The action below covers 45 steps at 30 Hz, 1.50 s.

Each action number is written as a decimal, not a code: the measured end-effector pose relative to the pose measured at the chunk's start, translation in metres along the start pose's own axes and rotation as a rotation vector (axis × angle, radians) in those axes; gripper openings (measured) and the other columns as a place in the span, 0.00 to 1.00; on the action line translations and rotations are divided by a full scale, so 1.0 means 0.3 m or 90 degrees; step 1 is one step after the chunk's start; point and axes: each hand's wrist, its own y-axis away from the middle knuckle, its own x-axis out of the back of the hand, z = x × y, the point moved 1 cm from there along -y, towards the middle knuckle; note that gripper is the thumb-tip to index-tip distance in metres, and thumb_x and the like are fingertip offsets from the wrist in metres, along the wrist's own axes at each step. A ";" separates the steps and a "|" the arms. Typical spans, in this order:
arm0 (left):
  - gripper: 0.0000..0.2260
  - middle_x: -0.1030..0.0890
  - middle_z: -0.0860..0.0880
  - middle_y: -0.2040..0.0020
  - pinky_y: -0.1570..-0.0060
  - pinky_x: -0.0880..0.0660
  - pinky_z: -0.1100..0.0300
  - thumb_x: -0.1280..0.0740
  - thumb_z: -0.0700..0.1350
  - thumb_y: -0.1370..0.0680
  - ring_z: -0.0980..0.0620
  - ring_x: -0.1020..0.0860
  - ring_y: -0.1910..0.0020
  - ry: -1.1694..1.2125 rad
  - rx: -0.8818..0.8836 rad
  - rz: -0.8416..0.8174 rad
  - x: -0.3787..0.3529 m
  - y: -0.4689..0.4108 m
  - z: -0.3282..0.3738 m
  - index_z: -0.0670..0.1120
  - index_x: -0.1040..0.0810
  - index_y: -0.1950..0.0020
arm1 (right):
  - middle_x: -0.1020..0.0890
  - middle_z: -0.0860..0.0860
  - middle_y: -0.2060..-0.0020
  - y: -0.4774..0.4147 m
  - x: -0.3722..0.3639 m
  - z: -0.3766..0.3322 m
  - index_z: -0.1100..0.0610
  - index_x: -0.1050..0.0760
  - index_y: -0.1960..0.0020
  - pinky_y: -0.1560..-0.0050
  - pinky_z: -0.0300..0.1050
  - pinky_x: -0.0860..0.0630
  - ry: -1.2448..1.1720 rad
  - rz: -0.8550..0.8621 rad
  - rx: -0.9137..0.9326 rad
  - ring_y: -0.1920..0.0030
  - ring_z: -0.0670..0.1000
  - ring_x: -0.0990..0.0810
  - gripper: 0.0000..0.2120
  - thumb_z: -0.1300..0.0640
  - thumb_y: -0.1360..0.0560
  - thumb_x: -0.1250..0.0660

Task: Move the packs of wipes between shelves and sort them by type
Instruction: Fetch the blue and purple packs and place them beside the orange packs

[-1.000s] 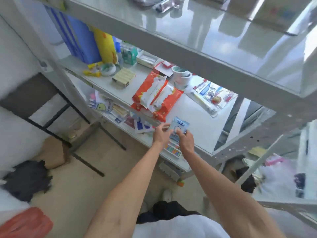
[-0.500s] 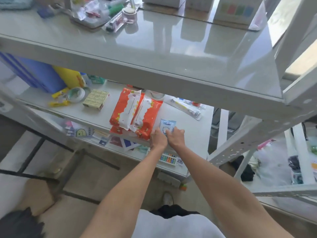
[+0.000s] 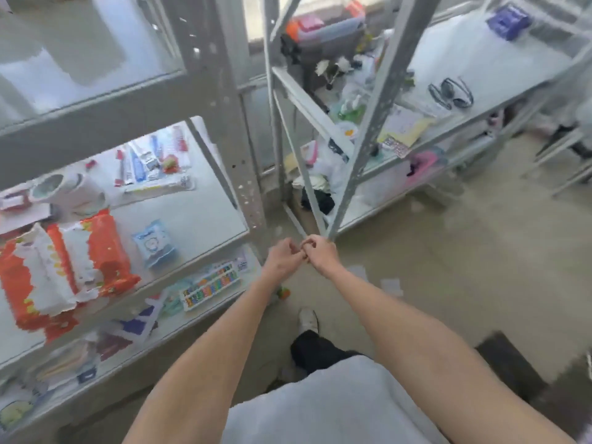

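Observation:
A small light-blue pack of wipes point(image 3: 155, 243) lies flat on the middle shelf point(image 3: 205, 219) of the left rack. Two large orange-and-white packs of wipes point(image 3: 64, 270) lie just left of it. My left hand point(image 3: 283, 259) and my right hand point(image 3: 320, 253) are off the shelf, in front of the rack's right post, over the floor. Their curled fingers touch each other and hold nothing. A purple pack point(image 3: 509, 19) sits on the top of the right rack, far from both hands.
The left rack's post point(image 3: 237, 149) stands between the shelf and my hands. Toothbrush packs point(image 3: 150, 161) and white cups point(image 3: 67, 190) sit at the shelf's back. A colourful box point(image 3: 209, 286) lies on the shelf below. Sunglasses point(image 3: 451, 92) rest on the right rack. Bare floor spreads to the right.
Both hands let go of the small blue pack, which now lies on the shelf beside the orange packs. The hands pulled back off the shelf, and the view swung right toward the second rack.

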 end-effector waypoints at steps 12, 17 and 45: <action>0.04 0.22 0.43 0.59 0.62 0.29 0.58 0.35 0.43 0.24 0.45 0.24 0.59 -0.267 -0.279 -0.319 -0.859 -0.108 0.973 0.44 0.22 0.54 | 0.14 0.61 0.45 0.072 0.925 0.859 0.56 0.16 0.46 0.44 0.52 0.20 -0.195 0.404 -0.301 0.42 0.63 0.18 0.14 0.58 0.21 0.40; 0.06 0.21 0.43 0.57 0.59 0.29 0.59 0.35 0.45 0.25 0.46 0.23 0.57 -0.306 -0.289 -0.356 -1.154 -0.179 1.274 0.45 0.20 0.53 | 0.14 0.60 0.44 0.058 1.249 1.084 0.56 0.16 0.45 0.43 0.50 0.21 -0.223 0.445 -0.356 0.40 0.63 0.18 0.14 0.60 0.21 0.40; 0.11 0.16 0.42 0.48 0.56 0.29 0.61 0.33 0.41 0.23 0.44 0.19 0.48 -0.094 -0.164 -0.193 -1.794 -1.230 2.584 0.40 0.17 0.43 | 0.15 0.61 0.41 -1.132 2.808 1.331 0.57 0.17 0.39 0.38 0.50 0.25 -0.100 0.321 -0.212 0.37 0.63 0.20 0.15 0.61 0.22 0.38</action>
